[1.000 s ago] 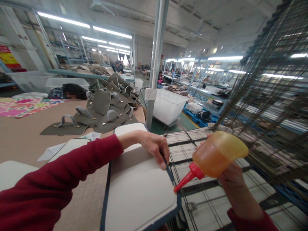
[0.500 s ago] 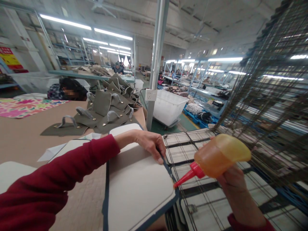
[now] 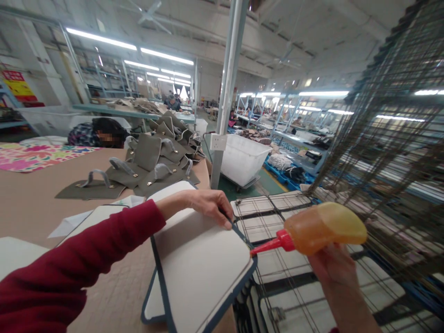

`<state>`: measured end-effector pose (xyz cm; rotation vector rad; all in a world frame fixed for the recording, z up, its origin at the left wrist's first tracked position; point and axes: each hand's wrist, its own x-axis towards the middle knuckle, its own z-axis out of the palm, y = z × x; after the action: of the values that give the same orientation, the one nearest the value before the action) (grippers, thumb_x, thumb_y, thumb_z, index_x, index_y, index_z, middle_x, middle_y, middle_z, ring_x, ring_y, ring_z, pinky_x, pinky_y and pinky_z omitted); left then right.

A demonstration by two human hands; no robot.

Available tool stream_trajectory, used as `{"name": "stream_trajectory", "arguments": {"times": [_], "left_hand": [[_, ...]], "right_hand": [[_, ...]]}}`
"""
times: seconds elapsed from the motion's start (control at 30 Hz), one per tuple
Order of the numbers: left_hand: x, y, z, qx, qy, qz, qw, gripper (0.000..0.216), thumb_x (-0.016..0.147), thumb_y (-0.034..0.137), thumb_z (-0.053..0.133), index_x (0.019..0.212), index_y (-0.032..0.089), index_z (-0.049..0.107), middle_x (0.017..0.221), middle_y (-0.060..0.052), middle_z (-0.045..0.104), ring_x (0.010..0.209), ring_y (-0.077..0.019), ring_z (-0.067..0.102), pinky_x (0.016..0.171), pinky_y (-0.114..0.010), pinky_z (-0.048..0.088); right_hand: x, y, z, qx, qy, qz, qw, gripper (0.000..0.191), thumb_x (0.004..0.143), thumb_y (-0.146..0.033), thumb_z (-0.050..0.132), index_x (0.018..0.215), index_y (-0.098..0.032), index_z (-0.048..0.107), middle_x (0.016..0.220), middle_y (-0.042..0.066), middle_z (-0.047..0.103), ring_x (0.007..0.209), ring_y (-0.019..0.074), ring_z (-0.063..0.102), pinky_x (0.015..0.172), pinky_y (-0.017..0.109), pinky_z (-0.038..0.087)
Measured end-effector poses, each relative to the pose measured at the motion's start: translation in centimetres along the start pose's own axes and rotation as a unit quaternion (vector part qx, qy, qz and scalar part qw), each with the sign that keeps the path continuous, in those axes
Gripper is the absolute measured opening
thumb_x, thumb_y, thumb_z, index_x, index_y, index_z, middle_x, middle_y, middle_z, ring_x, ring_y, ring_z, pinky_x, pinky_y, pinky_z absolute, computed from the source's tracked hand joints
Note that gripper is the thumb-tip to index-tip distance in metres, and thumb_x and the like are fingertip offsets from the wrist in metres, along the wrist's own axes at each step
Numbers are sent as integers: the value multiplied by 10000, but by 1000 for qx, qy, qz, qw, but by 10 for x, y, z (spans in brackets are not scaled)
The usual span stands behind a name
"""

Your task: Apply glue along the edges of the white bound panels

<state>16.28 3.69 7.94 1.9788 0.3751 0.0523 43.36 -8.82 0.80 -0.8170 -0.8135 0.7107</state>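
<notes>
A white panel with a dark blue border [image 3: 204, 259] lies tilted at the table's right edge, over another like it. My left hand [image 3: 208, 206] pinches its far right edge, fingers closed on the border. My right hand [image 3: 333, 270] grips an amber squeeze bottle [image 3: 322, 229] with a red nozzle; the nozzle tip touches the panel's right edge near the corner.
Olive-green bag pieces with handles [image 3: 149, 164] are heaped on the brown table [image 3: 41, 208]. More white panels [image 3: 104, 215] lie to the left. Wire racks [image 3: 277, 217] stand beside the table on the right, a tall one [image 3: 395, 138] further right. A person [image 3: 100, 133] sits behind the table.
The panel has swung so its near corner sticks further past the table edge. The bottle has levelled out and its nozzle moved up along the right edge.
</notes>
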Motion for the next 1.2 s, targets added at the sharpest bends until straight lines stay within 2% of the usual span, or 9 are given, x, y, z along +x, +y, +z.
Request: {"name": "stream_trajectory", "arguments": {"times": [0.13,0.3,0.57,0.77,1.03,1.2], "left_hand": [[-3,-9,-3,23,33,-12,999,196,691,336,735,728,144,753,568,23,588,559,-91,452,503,-192,330],[-9,-18,-6,36,48,-7,998,207,732,328,694,801,140,746,624,16,583,588,-91,448,517,-191,326],[-13,-21,-6,36,86,-18,995,270,729,395,682,761,131,729,559,33,497,533,-74,367,468,-197,251],[-17,-35,-7,27,120,-15,992,348,736,472,660,731,126,699,547,37,439,517,-73,335,460,-209,218],[-23,-36,-3,14,147,-34,988,400,736,517,645,727,118,676,537,43,408,508,-73,313,452,-205,222],[-26,-45,-3,-30,146,-31,988,366,743,491,656,748,126,682,572,41,446,510,-63,307,441,-199,197]], "right_hand": [[2,5,1,11,24,1,1000,481,461,-410,858,903,-303,702,810,-2,710,738,181,650,792,353,516],[2,6,5,33,56,4,998,486,413,-349,881,862,-287,705,801,-8,713,727,162,652,674,276,535],[-1,7,5,14,52,-31,998,457,460,-356,869,872,-259,696,792,2,712,708,166,648,697,280,540],[-8,7,8,13,56,-48,997,387,533,-332,839,881,-263,686,803,-19,709,727,148,648,711,258,544],[-11,8,7,14,59,-55,997,352,521,-304,847,838,-256,701,780,-15,708,716,146,653,672,249,557],[-15,4,13,16,62,-43,997,376,489,-313,867,822,-258,701,749,-31,706,697,132,652,691,231,559]]}}
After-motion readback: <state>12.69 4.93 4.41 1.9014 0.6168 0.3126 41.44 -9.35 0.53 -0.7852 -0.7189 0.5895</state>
